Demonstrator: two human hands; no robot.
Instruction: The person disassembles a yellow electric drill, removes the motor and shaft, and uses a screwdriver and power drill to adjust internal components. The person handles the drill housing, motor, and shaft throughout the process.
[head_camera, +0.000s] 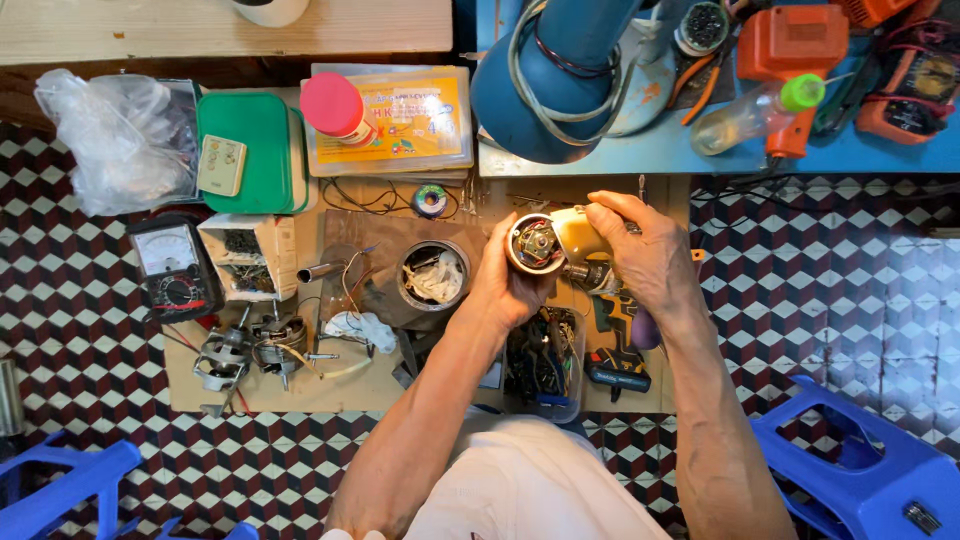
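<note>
Both hands hold a small power tool with a yellow-tan housing (572, 240) above a cardboard mat. My left hand (505, 280) cups its round open end (535, 245), where a motor and copper windings show. My right hand (650, 255) wraps the rear of the housing from the right. The tool's far side is hidden under my right fingers.
On the cardboard mat (300, 385) lie a tin can of scraps (434, 274), a bare motor (250, 350), a multimeter (172, 268), a parts box (250, 255) and a tray of wires (545, 360). A blue fan housing (560, 80) and orange drill (790, 50) sit beyond. Blue stools (860, 470) flank me.
</note>
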